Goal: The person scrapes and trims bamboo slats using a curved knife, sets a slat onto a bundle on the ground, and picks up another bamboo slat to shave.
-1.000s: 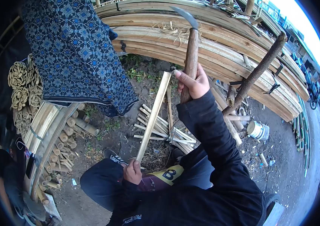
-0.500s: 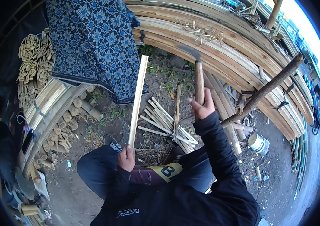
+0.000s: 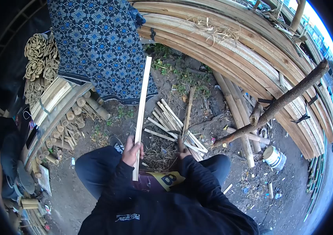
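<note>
Small white lettering (image 3: 127, 218) crosses the black long-sleeved top (image 3: 162, 211), unreadable; then a bold "B" (image 3: 168, 180) on yellow-and-maroon sheeting (image 3: 177, 178)! Over the lap, left hand (image 3: 129, 154) fingers grip a long, pale, bamboo-like strip (image 3: 143, 105), probably light, stiff, best held mid-length; right hand (image 3: 184, 154) fingers curl round a brown wooden handle (image 3: 180, 144).

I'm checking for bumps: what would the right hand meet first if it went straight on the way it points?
Probably the bundle of pale strips ahead of the right hand, though depth is unclear.
</note>
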### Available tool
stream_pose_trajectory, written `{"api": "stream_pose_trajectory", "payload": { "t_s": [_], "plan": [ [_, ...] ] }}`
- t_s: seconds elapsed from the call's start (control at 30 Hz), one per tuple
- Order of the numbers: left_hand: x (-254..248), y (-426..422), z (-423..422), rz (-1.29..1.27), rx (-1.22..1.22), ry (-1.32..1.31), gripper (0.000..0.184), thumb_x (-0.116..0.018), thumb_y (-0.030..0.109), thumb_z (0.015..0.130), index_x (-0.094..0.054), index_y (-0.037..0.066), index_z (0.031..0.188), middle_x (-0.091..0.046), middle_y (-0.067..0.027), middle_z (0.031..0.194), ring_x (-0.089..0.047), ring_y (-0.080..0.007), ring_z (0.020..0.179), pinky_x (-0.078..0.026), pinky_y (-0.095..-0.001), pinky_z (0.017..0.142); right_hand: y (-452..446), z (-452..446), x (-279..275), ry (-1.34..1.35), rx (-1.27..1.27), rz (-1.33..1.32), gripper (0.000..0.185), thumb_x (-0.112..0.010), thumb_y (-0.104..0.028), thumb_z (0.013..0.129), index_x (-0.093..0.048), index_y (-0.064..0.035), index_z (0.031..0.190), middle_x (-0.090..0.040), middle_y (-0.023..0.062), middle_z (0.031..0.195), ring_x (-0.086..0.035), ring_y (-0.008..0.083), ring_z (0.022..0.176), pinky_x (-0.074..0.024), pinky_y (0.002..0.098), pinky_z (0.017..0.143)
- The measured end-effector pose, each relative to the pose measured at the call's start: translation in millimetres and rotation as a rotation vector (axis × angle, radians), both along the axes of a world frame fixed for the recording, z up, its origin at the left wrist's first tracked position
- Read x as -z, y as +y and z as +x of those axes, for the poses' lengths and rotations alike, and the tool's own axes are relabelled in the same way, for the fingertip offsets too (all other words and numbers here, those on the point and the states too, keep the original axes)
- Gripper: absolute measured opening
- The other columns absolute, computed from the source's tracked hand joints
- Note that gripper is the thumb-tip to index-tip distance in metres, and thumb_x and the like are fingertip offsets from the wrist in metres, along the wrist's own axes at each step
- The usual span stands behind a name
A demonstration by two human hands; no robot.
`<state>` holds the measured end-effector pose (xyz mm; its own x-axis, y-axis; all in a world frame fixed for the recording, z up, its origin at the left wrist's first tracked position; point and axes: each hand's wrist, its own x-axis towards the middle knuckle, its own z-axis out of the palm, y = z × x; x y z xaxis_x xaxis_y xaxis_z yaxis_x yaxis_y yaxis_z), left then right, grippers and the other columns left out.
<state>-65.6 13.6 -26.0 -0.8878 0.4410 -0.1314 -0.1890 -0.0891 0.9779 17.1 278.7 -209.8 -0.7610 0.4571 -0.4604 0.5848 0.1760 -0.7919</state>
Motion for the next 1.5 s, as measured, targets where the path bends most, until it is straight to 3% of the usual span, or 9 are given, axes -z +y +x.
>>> {"api": "stream_pose_trajectory", "payload": {
  "t_s": [0.07, 0.13, 0.43, 0.7, 0.8, 0.83, 0.93, 1.13, 1.5],
  "plan": [
    [-13.8, 20.5, 5.9, -0.001, -0.035, -0.079, 0.029, -0.041, 0.026, 0.102, -0.037, 0.012, 0.126, -0.052, -0.0048, 0.078, -0.052, -0.0116, 0.057, -0.047, -0.0261, 0.045, -0.2, -6.3, 54.5, 0.081, -0.044, -0.178, 0.054, -0.075, -0.021, 0.074, -0.053, 0.0029, 0.117, -0.061, 0.0093, 0.083, -0.059, 0.0183, 0.064, -0.0466, 0.0333, 0.056],
    [-24.6, 37.5, 10.9, -0.070, -0.044, -0.259, 0.039, -0.039, 0.038, 0.103, -0.032, 0.022, 0.138, -0.051, -0.0026, 0.076, -0.050, -0.0104, 0.054, -0.047, -0.0258, 0.044, -11.8, -4.7, -22.4, 0.066, -0.004, -0.307, 0.054, -0.076, -0.022, 0.076, -0.052, 0.0016, 0.118, -0.060, 0.0087, 0.082, -0.057, 0.0181, 0.062, -0.0459, 0.0329, 0.054],
    [-4.5, 72.3, 13.9, -0.065, -0.006, 0.094, 0.036, -0.047, 0.008, 0.094, -0.038, 0.003, 0.129, -0.049, 0.0006, 0.069, -0.042, -0.0037, 0.047, -0.036, -0.0190, 0.040, -16.6, -3.2, -47.6, 0.106, 0.105, -0.444, 0.057, -0.078, -0.024, 0.078, -0.047, -0.0006, 0.120, -0.058, 0.0092, 0.079, -0.053, 0.0176, 0.052, -0.0435, 0.0321, 0.046],
    [-317.5, 234.5, -119.2, 0.372, -0.150, 1.135, 0.031, -0.043, 0.024, 0.100, -0.041, 0.001, 0.121, -0.050, -0.0038, 0.069, -0.047, -0.0089, 0.049, -0.038, -0.0229, 0.044, -23.3, -2.8, -34.0, 0.041, -0.079, -0.283, 0.065, -0.077, -0.029, 0.074, -0.048, 0.0031, 0.124, -0.064, 0.0222, 0.101, -0.066, 0.0292, 0.078, -0.0528, 0.0380, 0.068],
    [-445.8, 328.2, -205.0, 0.438, -0.211, 1.106, 0.026, -0.045, 0.020, 0.099, -0.058, -0.001, 0.106, -0.054, -0.0045, 0.071, -0.055, -0.0136, 0.055, -0.049, -0.0256, 0.050, -26.4, -10.5, 11.7, 0.091, -0.070, -0.260, 0.067, -0.075, -0.034, 0.073, -0.050, 0.0025, 0.123, -0.063, 0.0252, 0.107, -0.064, 0.0367, 0.096, -0.0499, 0.0408, 0.083],
    [-470.1, 383.2, -254.5, 0.379, -0.565, 1.137, 0.050, -0.054, 0.048, 0.093, -0.051, 0.005, 0.117, -0.061, -0.0159, 0.094, -0.060, -0.0240, 0.085, -0.048, -0.0467, 0.076, -24.9, -13.0, 12.9, 0.043, -0.079, -0.260, 0.067, -0.075, -0.035, 0.073, -0.050, 0.0020, 0.123, -0.063, 0.0262, 0.109, -0.062, 0.0390, 0.102, -0.0483, 0.0415, 0.088],
    [-551.4, 471.3, -315.8, 0.263, -0.045, 0.702, 0.031, -0.047, 0.034, 0.093, -0.053, 0.005, 0.103, -0.057, -0.0129, 0.079, -0.052, -0.0226, 0.061, -0.040, -0.0425, 0.053, -13.7, -13.2, -1.1, -0.008, -0.074, -0.163, 0.067, -0.073, -0.035, 0.073, -0.050, 0.0012, 0.124, -0.062, 0.0272, 0.112, -0.060, 0.0406, 0.106, -0.0470, 0.0424, 0.090],
    [-515.1, 493.0, -139.4, 0.221, 0.089, 0.944, 0.014, -0.048, 0.015, 0.091, -0.058, 0.005, 0.087, -0.060, -0.0128, 0.067, -0.060, -0.0227, 0.053, -0.041, -0.0390, 0.040, -11.7, -15.3, -14.1, -0.006, -0.117, -0.166, 0.069, -0.073, -0.035, 0.072, -0.048, 0.0004, 0.126, -0.061, 0.0262, 0.113, -0.060, 0.0390, 0.106, -0.0467, 0.0414, 0.091],
    [-473.0, 500.4, -108.8, 0.133, -0.744, 1.754, 0.018, -0.053, 0.016, 0.091, -0.059, -0.001, 0.093, -0.065, -0.0226, 0.076, -0.063, -0.0444, 0.073, -0.047, -0.0486, 0.061, -14.6, -8.1, -8.2, -0.001, -0.218, -0.103, 0.067, -0.067, -0.041, 0.079, -0.043, -0.0016, 0.128, -0.061, 0.0283, 0.112, -0.059, 0.0420, 0.108, -0.0465, 0.0436, 0.091]
  ]
}}
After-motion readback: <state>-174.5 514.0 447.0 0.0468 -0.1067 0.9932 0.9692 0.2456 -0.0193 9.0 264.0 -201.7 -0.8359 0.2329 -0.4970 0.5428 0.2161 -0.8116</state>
